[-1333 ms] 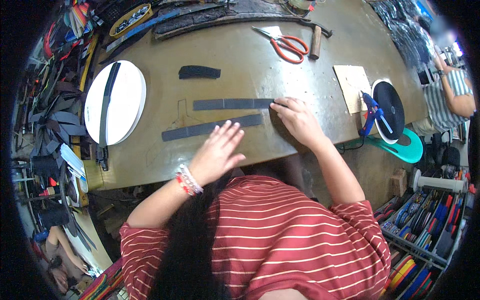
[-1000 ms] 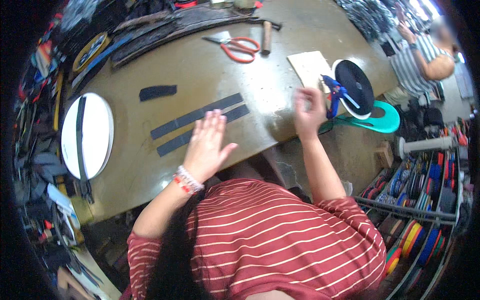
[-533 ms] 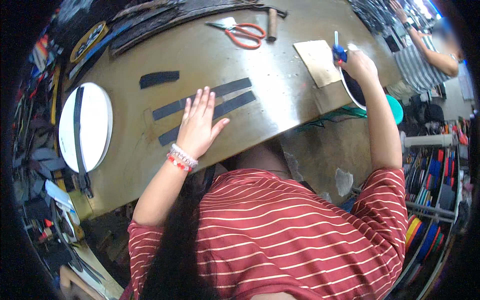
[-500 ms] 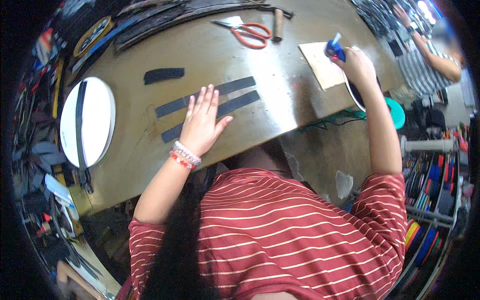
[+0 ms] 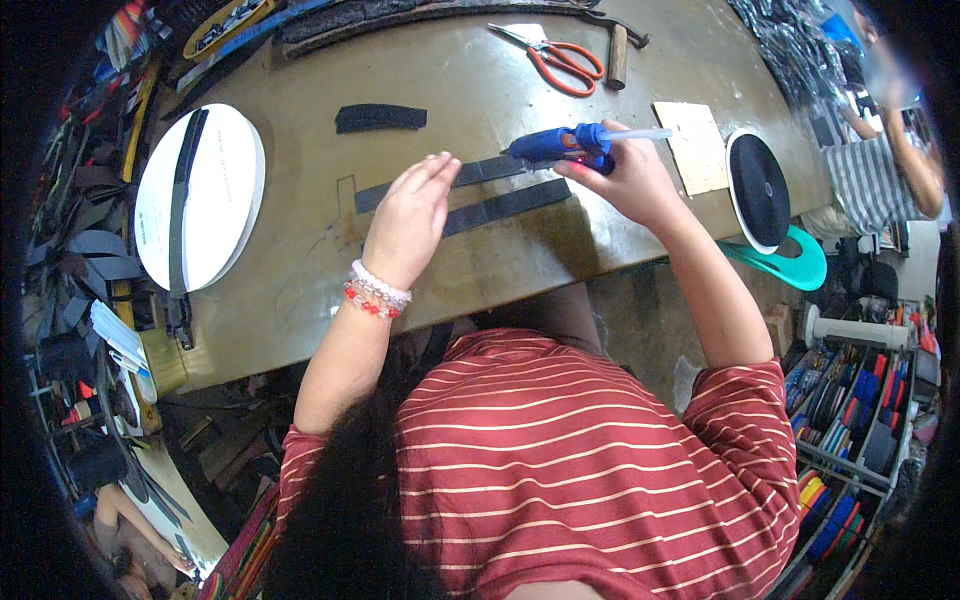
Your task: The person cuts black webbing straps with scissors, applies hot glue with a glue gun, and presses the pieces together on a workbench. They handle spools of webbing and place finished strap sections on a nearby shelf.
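My right hand (image 5: 640, 180) grips a blue hot glue gun (image 5: 545, 146). A whitish glue stick (image 5: 645, 134) juts from its rear, and its nose points left over the upper of two dark fabric strips. That upper strip (image 5: 482, 171) and the lower strip (image 5: 515, 204) lie nearly parallel on the table. My left hand (image 5: 408, 225) lies across both strips with its fingers stretched out, covering part of each. A shorter black piece (image 5: 382, 118) rests beyond the strips. Whether glue is coming out is too small to tell.
Orange-handled scissors (image 5: 567, 68) and a hammer (image 5: 618, 58) lie at the far side. A pale board (image 5: 692, 150) and a black tape roll (image 5: 757, 190) sit at right, a teal object (image 5: 800, 268) by the edge. At left stands a large white reel (image 5: 228, 190). Another person (image 5: 868, 175) is at far right.
My right hand has brought the glue gun from above the pale board leftward to the upper strip. My left hand stays on the strips, its fingers closer together. The view has shifted.
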Motion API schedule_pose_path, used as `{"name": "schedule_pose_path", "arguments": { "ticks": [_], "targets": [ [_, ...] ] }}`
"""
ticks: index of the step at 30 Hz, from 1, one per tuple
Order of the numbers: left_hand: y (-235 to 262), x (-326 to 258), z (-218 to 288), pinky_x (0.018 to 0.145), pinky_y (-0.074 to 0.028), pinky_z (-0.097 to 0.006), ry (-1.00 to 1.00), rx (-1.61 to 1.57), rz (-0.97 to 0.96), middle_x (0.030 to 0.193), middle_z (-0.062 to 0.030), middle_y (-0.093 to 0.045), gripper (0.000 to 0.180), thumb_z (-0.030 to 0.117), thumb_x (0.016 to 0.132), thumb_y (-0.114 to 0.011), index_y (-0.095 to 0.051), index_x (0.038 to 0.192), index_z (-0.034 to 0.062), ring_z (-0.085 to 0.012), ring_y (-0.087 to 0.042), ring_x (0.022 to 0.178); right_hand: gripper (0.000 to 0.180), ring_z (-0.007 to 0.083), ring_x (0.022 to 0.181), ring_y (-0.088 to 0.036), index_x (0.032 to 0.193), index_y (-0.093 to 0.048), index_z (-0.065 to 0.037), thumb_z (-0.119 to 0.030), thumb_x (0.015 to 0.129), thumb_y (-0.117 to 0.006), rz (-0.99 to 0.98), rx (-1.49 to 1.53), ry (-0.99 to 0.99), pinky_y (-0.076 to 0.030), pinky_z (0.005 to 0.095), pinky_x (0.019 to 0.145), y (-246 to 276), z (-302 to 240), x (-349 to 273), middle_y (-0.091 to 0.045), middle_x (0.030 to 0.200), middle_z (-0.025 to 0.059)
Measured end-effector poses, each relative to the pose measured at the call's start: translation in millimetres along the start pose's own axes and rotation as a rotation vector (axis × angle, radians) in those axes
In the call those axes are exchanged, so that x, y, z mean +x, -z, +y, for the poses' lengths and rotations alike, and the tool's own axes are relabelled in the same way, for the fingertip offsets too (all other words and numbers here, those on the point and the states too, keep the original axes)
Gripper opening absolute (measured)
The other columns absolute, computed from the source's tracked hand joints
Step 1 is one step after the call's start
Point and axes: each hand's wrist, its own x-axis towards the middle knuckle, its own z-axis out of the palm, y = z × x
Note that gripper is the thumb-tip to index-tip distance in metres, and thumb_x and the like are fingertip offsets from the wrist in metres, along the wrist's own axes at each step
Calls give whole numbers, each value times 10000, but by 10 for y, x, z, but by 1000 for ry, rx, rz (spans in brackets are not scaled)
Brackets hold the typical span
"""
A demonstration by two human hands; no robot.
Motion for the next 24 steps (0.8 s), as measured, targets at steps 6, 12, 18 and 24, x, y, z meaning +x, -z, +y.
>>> {"name": "schedule_pose_path", "arguments": {
  "ticks": [6, 12, 18, 24],
  "targets": [
    [-116, -67, 87, 935, -440, -355, -73, -17, -68, 1089, -122, -597, 308, -14, 751, -573, -611, 1057, -3, -281, -545, 1040, 466, 328, 860, -615, 929, -694, -119, -548, 752, -648, -72, -243, -35, -482, 409, 774, -167, 17, 87, -626, 869, 183],
    [-158, -66, 124, 902, -452, -356, -78, 36, -24, 1044, -116, -593, 254, 23, 760, -607, -613, 1012, -5, -277, -549, 1006, 509, 337, 854, -612, 881, -681, -76, -567, 759, -635, -97, -327, -62, -486, 410, 773, -64, 98, 74, -612, 890, 203],
    [-171, -54, 115, 871, -463, -352, -86, 48, -10, 1021, -103, -595, 226, 75, 763, -654, -619, 976, 10, -270, -552, 986, 586, 326, 814, -621, 831, -665, -10, -589, 742, -638, -99, -403, -97, -501, 402, 736, 138, 254, 60, -603, 896, 192],
    [-161, -35, 75, 858, -461, -358, -68, 18, -14, 1006, -85, -598, 206, 92, 762, -663, -632, 956, 30, -272, -550, 969, 443, 321, 734, -608, 803, -658, -32, -470, 751, -688, -40, -452, 14, -492, 420, 662, 228, 133, -64, -555, 821, 156]
  ]
}}
